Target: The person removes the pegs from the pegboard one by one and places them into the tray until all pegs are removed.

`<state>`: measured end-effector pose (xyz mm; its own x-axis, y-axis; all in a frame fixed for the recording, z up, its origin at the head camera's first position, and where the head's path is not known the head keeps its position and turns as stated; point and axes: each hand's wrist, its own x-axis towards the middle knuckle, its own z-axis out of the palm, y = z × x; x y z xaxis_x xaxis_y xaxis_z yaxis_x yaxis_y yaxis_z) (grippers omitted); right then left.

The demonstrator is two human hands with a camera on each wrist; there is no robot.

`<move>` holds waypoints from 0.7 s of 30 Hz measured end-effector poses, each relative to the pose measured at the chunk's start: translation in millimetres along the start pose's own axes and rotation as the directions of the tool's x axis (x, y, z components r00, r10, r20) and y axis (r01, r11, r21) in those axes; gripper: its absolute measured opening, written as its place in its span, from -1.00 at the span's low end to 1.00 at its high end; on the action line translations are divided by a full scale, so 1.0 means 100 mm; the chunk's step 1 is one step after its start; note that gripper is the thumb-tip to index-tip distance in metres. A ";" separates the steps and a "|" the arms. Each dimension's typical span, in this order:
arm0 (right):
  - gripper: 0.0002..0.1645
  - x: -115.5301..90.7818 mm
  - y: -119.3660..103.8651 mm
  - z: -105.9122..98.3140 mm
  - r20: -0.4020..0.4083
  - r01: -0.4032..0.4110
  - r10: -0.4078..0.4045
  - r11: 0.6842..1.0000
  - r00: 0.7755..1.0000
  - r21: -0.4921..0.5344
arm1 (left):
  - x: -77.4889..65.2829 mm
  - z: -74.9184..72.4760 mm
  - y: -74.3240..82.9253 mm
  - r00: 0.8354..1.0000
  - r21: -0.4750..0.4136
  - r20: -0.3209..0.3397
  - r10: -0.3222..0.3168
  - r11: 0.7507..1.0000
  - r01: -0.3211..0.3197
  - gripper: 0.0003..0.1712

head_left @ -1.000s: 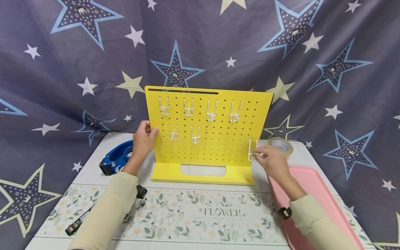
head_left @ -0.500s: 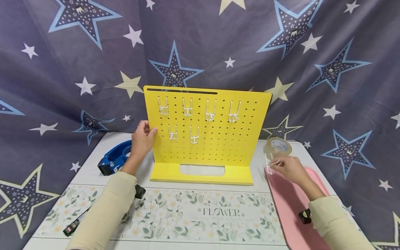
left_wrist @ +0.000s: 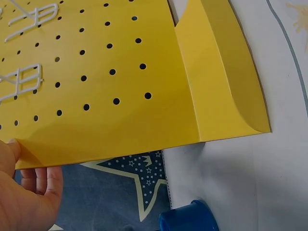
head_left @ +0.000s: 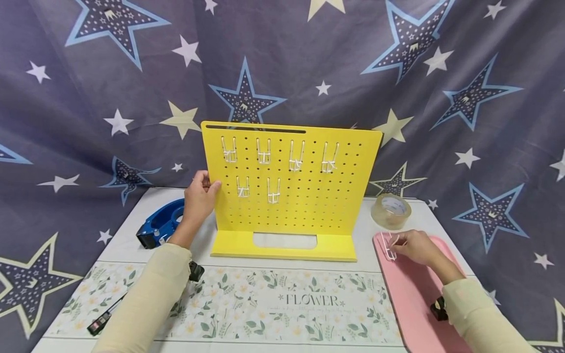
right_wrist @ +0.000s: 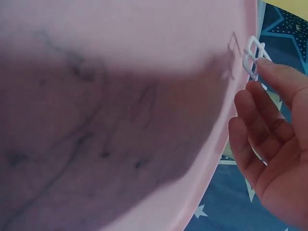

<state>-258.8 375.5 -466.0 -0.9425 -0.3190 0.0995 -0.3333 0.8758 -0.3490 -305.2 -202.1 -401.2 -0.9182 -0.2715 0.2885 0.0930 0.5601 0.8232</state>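
Observation:
A yellow pegboard (head_left: pixel 304 211) stands upright on its flat base at the middle of the table. Several white wire hooks (head_left: pixel 264 162) hang on it in two rows. My left hand (head_left: pixel 198 198) grips the board's left edge, thumb on the front face and fingers behind it; the left wrist view shows the thumb (left_wrist: pixel 14 149) at that edge. Over the far end of the pink tray (head_left: pixel 415 304), my right hand (head_left: pixel 417 247) pinches a white wire hook (head_left: pixel 392 257) between thumb and fingers. In the right wrist view this hook (right_wrist: pixel 251 62) casts a shadow on the tray.
A roll of clear tape (head_left: pixel 390 220) lies behind the tray. Left of the board is a blue tape dispenser (head_left: pixel 160 223), partly behind my left arm. A slim black item (head_left: pixel 100 323) lies at the front left. A star-patterned curtain (head_left: pixel 282 63) hangs behind the table.
My right hand has moved with the hook from the board's lower right, rightward and down to over the tray. The left hand has kept its grip on the board.

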 end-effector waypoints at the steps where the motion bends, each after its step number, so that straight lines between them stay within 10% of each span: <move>1: -0.95 0.00 0.01 0.01 0.002 -0.005 0.005 1.000 1.000 0.008 | 0.00 0.00 0.00 1.000 0.001 0.001 0.000 1.000 0.000 -0.65; 21: -0.95 0.00 0.05 0.09 0.054 -0.067 0.065 0.998 0.996 0.020 | -0.01 -0.01 0.01 1.000 -0.001 0.014 -0.010 1.000 0.010 -0.66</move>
<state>-260.0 377.0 -476.7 -0.9596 -0.2803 0.0257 -0.2693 0.8878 -0.3732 -303.9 -201.6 -400.0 -0.9244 -0.2663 0.2730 0.0840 0.5562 0.8268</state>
